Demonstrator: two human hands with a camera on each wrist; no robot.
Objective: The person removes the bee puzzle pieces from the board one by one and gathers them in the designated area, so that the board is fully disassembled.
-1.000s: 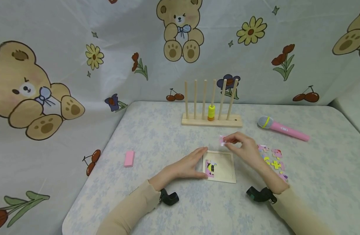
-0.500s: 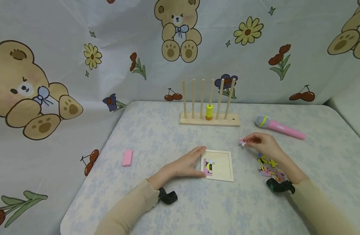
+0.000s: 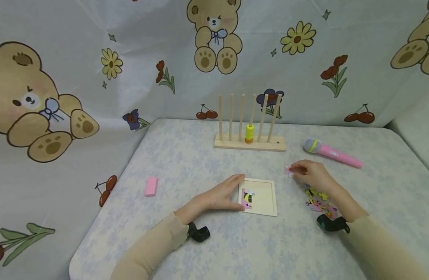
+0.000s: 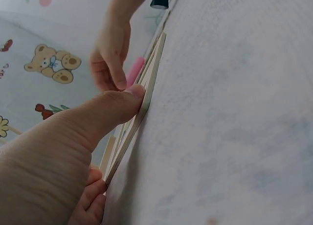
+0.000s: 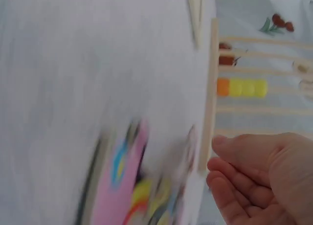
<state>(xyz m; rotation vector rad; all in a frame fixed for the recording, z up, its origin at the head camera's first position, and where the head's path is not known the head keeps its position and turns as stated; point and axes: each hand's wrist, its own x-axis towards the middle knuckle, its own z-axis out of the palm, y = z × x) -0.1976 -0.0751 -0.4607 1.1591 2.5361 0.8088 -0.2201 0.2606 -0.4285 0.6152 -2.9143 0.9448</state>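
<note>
My left hand [image 3: 219,197] spans the left side of a square wooden puzzle tray [image 3: 265,198], thumb at the near corner and fingers at the far one. In the left wrist view its thumb [image 4: 129,99] presses on the tray's edge [image 4: 155,71]. A joined bit of puzzle with a yellow and black picture [image 3: 247,199] lies inside the tray along its left side. Right of the tray, a small pink puzzle piece [image 3: 288,171] lies at the fingertips of my right hand [image 3: 314,175]. The right wrist view shows a gap between thumb and fingers, holding nothing.
Several loose puzzle pieces [image 3: 319,202] lie beneath the right forearm. Behind them is a pink toy microphone [image 3: 337,153]. A wooden peg stand [image 3: 249,145] with yellow and orange beads [image 3: 249,134] stands at the back. A pink block [image 3: 151,186] lies at the left.
The right hand has carried the pink puzzle piece from above the tray's far edge rightward to the table, and its fingers have come off it. The left hand has stayed on the tray.
</note>
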